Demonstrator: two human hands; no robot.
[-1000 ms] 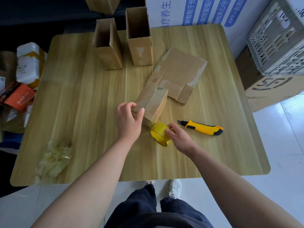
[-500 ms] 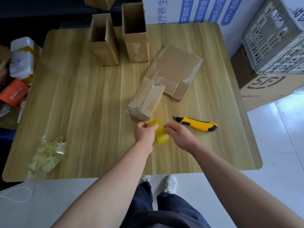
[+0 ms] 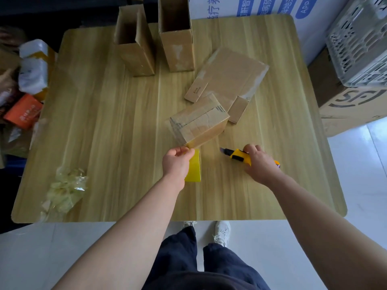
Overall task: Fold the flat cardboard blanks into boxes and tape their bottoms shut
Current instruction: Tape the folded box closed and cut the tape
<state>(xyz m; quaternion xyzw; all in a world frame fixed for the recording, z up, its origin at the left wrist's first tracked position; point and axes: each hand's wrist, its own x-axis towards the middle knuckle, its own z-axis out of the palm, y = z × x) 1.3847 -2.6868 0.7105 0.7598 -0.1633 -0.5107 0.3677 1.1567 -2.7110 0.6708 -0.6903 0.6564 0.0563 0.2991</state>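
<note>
Left hand (image 3: 178,164) grips the yellow tape roll (image 3: 195,170) right at the near corner of the box (image 3: 199,122), which lies mid-table (image 3: 104,122) — probably to pull the strip tight. Right hand (image 3: 260,164) is wrapped round the knife (image 3: 237,156) — blade pointing at the tape, I'd guess for the cut.

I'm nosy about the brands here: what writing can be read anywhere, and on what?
"APP": white and blue sign; its Chinese characters are cut off.
"SF": brown carton.
Unreadable small print: flat cardboard blank.
Blurred white print: orange packet.
</note>
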